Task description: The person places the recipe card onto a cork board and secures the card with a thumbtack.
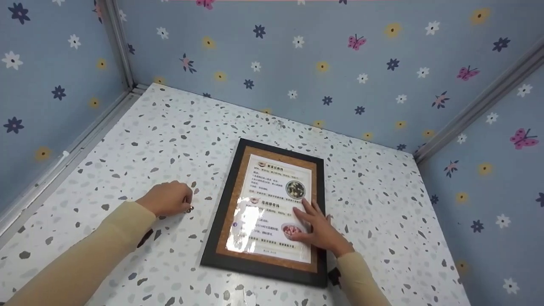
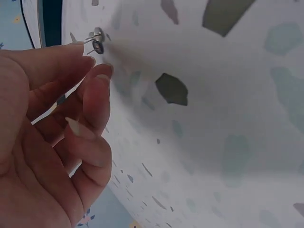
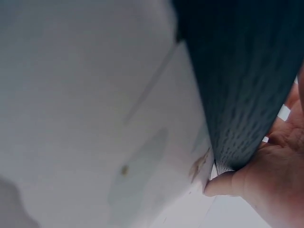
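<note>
A dark-framed cork board [image 1: 222, 199] lies tilted on the speckled white table. On its cork face is a glossy sheet of printed text [image 1: 272, 180] with two round food pictures. My right hand [image 1: 319, 227] rests over the board's right side with fingers spread across the sheet; the right wrist view shows the thick dark edge of the frame [image 3: 242, 95] beside the palm. Left of the board, my left hand [image 1: 169, 199] is just above the table. Its thumb and forefinger pinch small silver round-headed pins [image 2: 98, 40]; the other fingers are bent.
The white tabletop [image 1: 170, 123] with grey specks reaches a flowered blue wall panel [image 1: 297, 63] behind. More such panels stand at left and right, with metal rails [image 1: 119, 46] at the corners.
</note>
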Available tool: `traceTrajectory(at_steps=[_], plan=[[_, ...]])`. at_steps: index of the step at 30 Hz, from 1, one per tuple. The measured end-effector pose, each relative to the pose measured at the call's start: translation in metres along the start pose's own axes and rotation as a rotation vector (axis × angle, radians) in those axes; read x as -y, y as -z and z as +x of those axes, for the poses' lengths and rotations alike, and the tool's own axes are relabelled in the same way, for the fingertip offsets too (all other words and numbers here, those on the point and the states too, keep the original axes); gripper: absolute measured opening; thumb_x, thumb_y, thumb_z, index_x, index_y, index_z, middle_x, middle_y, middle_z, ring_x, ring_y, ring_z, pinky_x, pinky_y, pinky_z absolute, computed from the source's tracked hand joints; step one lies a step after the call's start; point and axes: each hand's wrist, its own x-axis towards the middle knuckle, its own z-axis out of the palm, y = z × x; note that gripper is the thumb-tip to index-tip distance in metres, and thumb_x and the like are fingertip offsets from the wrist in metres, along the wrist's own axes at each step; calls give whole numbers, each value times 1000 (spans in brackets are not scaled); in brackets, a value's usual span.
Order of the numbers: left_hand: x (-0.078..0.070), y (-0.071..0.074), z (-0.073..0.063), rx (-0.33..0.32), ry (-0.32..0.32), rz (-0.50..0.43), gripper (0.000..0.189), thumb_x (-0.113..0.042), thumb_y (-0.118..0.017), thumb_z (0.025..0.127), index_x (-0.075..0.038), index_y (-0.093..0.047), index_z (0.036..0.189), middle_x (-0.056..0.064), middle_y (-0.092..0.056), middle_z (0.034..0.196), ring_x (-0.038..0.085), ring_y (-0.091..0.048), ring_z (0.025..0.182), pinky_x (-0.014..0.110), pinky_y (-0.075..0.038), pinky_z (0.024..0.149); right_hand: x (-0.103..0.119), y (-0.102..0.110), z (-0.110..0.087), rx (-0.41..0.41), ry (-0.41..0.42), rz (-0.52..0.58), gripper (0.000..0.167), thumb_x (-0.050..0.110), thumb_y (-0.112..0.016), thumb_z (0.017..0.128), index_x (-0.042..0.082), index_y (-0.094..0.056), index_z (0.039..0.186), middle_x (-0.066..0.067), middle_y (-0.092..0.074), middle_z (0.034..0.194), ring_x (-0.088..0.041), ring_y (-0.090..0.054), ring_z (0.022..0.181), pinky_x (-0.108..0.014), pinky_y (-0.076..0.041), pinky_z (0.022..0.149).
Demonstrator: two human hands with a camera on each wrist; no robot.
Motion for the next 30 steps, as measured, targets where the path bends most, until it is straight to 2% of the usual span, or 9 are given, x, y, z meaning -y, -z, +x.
traceTrajectory(at_steps=[8, 10, 14, 19, 22, 25, 28, 30], plan=[[5, -4, 1, -18, -5, -38, 13, -9, -65, 89, -12, -65, 76, -1, -57, 71, 17, -52, 63, 36, -43, 58, -1, 0, 2, -1, -4, -23, 93, 67, -72, 74, 26, -40, 151, -2, -8, 164, -31, 6, 149, -74, 3, 104], [7, -5, 2, -24, 14, -56, 14, -10, -63, 88, -12, -63, 75, -1, -56, 69, 16, -52, 60, 35, -42, 55, -1, 1, 2, 2, -5, -24, 93, 68, -72, 74, 26, -40, 152, -2, -7, 164, -31, 6, 149, -74, 3, 104], [6, -6, 5, -75, 26, -104, 13, -10, -60, 84, -14, -57, 72, 0, -52, 66, 16, -49, 54, 33, -39, 51, -1, 1, 2, -3, -6, -26, 93, 67, -72, 74, 26, -41, 151, -3, -8, 165, -32, 5, 149, -75, 3, 104], [0, -4, 11, -187, -70, -165, 16, -4, -59, 77, -15, -53, 67, -3, -52, 65, 14, -44, 56, 31, -37, 52, 0, 2, 1, -3, -13, -18, 92, 67, -72, 75, 26, -40, 152, -1, -7, 165, -32, 6, 149, -74, 3, 104], [-4, -4, 15, -217, -116, -214, 18, -1, -59, 80, -14, -55, 68, -4, -54, 65, 13, -46, 57, 30, -39, 54, 0, 3, 0, -5, -10, -20, 91, 66, -72, 76, 26, -40, 152, -2, -8, 165, -32, 5, 149, -74, 3, 104], [-7, -5, 19, -213, -118, -309, 14, -3, -63, 87, -11, -60, 77, -3, -60, 72, 13, -52, 62, 29, -44, 57, 0, 3, 1, -7, -13, -25, 91, 65, -72, 77, 25, -40, 152, -2, -9, 165, -32, 5, 150, -74, 3, 104], [-9, -6, 24, -193, -80, -463, 5, -10, -67, 93, -6, -65, 91, 1, -64, 81, 16, -57, 68, 29, -50, 58, 0, 2, 1, -2, -10, -30, 91, 65, -72, 77, 25, -40, 152, -2, -9, 165, -32, 5, 149, -75, 3, 104], [-11, -7, 27, -184, -47, -559, 11, -14, -68, 94, -3, -65, 96, 5, -67, 83, 18, -59, 69, 30, -53, 56, 0, 1, 1, 1, -10, -36, 91, 66, -71, 77, 26, -40, 152, -2, -8, 165, -32, 6, 149, -74, 3, 104]])
